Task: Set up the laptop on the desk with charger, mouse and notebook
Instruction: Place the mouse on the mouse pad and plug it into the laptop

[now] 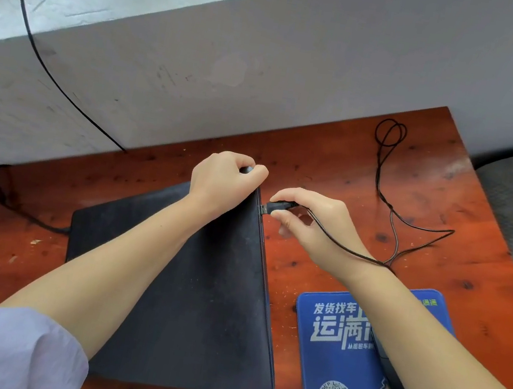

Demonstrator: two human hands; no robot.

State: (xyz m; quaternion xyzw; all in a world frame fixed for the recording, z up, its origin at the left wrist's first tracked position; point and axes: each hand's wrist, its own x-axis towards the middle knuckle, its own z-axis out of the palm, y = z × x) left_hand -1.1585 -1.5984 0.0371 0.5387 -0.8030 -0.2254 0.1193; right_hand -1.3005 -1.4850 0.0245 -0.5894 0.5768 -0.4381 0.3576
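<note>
Closed laptop (197, 302) lies flat on the counter (433, 195); your left hand (221, 182) grips its far right corner, fingers curled shut. Your right hand (310, 226) pinches the USB plug (275, 206) at the laptop's right edge. Its cable (390, 212) trails across your wrist; blue mouse pad (340, 359) sits just beside the laptop.

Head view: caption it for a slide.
Right hand brings USB plug to closed laptop's side; left hand steadies it.

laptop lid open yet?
No: the laptop lies shut on the desk while the right hand holds a USB plug at its edge.
</note>
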